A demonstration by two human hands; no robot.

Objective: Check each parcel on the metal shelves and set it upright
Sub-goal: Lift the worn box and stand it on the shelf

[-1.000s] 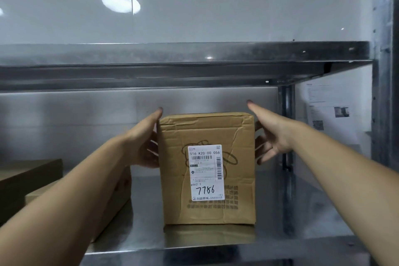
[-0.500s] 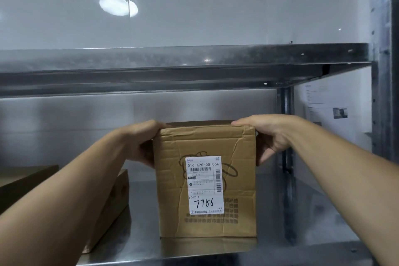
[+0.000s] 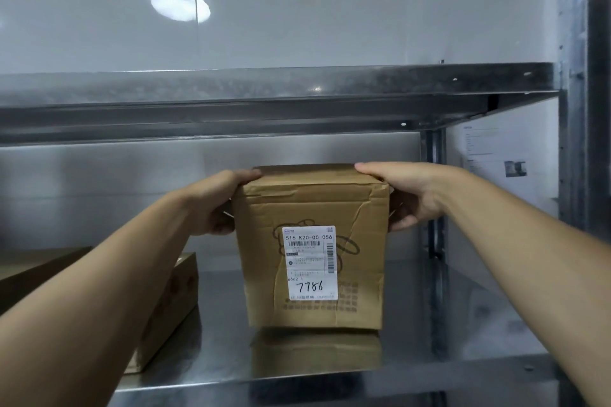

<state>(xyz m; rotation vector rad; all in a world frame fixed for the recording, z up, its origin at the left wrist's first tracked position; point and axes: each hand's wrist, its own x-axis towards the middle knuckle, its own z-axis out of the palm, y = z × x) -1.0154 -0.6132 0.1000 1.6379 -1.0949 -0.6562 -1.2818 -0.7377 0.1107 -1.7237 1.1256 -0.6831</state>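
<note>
Both hands grip one box point(image 3: 347, 274): your left hand point(image 3: 211, 205) and right hand point(image 3: 413, 198) curl over its top corners. It stands label-forward on the lower shelf point(image 3: 224, 350). Risks: creased cardboard may buckle under your squeeze; a top-only hold could tip it toward the flat box point(image 3: 172, 294) at left.

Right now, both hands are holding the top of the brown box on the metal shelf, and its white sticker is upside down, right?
Not quite. The white sticker is the right way up: the head view shows its handwritten 7786 reading normally. The rest is right: the left hand and the right hand grip the top corners of the brown box on the metal shelf.
</note>
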